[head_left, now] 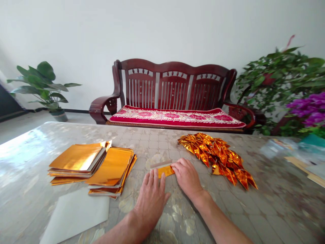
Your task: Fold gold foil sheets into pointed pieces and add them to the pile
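Observation:
My left hand (pixel 149 200) lies flat on the table with its fingers apart, the fingertips at the near edge of a folded gold foil strip (pixel 165 171). My right hand (pixel 186 178) presses down on the strip's right end. A pale paper band lies along the strip's far side. To the left are two stacks of gold foil sheets (pixel 77 157) (pixel 111 167), overlapping slightly. A pile of folded gold foil triangles (pixel 215 156) lies to the right of my right hand. A white sheet (pixel 76 215) lies near my left hand.
The mottled grey table (pixel 254 200) has a glossy cover and a far edge. Beyond it stand a dark red wooden bench (pixel 172 88) with a red cushion and a potted plant (pixel 42 88). Leafy plants with purple flowers (pixel 307 108) and plastic packets (pixel 279 145) are at the right.

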The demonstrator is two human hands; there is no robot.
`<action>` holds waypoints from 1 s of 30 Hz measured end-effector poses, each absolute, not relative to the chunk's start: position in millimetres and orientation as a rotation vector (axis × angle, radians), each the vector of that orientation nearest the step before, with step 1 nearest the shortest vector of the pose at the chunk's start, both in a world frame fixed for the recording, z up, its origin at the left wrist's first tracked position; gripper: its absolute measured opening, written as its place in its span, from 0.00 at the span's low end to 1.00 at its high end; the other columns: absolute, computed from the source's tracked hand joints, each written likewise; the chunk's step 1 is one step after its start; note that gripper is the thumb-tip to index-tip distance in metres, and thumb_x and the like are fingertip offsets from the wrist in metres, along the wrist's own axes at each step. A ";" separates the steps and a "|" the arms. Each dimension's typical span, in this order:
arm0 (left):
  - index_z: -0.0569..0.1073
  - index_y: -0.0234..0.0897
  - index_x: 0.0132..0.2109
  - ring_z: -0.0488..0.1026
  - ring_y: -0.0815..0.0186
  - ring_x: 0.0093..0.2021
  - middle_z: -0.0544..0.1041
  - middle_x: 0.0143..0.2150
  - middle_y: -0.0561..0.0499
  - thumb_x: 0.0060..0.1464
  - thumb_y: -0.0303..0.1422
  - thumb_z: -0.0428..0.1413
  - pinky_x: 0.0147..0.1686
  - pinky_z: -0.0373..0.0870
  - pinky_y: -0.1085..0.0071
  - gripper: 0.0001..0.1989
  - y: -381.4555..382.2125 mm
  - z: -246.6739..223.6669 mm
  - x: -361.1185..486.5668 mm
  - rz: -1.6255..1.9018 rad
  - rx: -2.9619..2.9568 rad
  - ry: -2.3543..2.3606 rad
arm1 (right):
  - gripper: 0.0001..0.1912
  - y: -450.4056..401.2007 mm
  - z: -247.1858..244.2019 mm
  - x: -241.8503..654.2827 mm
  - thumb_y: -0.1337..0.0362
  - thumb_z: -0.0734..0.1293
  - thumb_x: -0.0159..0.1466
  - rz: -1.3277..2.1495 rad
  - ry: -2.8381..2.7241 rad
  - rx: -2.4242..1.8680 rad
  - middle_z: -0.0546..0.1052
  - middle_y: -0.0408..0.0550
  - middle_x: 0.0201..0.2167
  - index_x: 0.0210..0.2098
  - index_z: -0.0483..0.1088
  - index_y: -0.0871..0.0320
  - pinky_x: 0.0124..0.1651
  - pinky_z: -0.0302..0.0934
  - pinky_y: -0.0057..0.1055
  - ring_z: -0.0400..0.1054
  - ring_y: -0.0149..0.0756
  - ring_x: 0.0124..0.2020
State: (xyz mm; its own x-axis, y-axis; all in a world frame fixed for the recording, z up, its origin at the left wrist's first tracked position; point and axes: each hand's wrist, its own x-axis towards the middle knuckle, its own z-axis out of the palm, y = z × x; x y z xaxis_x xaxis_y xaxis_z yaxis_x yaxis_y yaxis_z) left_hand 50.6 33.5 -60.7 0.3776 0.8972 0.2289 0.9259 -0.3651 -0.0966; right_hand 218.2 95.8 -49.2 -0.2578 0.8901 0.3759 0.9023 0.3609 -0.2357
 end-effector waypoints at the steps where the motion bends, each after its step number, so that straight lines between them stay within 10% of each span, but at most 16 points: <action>1: 0.67 0.32 0.63 0.63 0.47 0.64 0.67 0.64 0.32 0.60 0.43 0.55 0.60 0.63 0.52 0.28 33.4 -60.3 50.9 -0.196 -2.426 -1.631 | 0.09 95.2 -49.1 217.5 0.68 0.63 0.68 -0.046 -2.181 -1.566 0.74 0.47 0.37 0.40 0.76 0.53 0.47 0.58 0.34 0.66 0.40 0.42; 10: 0.68 0.34 0.63 0.64 0.47 0.64 0.68 0.63 0.33 0.60 0.46 0.54 0.58 0.66 0.52 0.29 34.0 -55.9 50.6 -0.171 -2.423 -1.644 | 0.11 93.7 -44.7 215.7 0.70 0.60 0.68 0.009 -2.162 -1.624 0.74 0.47 0.39 0.39 0.74 0.54 0.48 0.55 0.33 0.65 0.39 0.43; 18: 0.66 0.34 0.64 0.65 0.46 0.63 0.67 0.63 0.31 0.60 0.44 0.55 0.57 0.67 0.52 0.29 35.3 -55.4 50.7 -0.165 -2.434 -1.651 | 0.13 86.0 -42.4 199.1 0.52 0.68 0.63 -0.176 -2.151 -1.748 0.72 0.50 0.39 0.40 0.70 0.55 0.45 0.54 0.38 0.62 0.45 0.43; 30: 0.68 0.29 0.60 0.67 0.50 0.61 0.69 0.62 0.35 0.61 0.31 0.53 0.58 0.67 0.53 0.21 32.6 -47.8 34.3 -0.148 -2.504 -1.676 | 0.07 93.8 -45.5 210.0 0.59 0.68 0.64 -0.195 -2.097 -1.844 0.72 0.51 0.40 0.41 0.70 0.52 0.45 0.55 0.41 0.63 0.47 0.43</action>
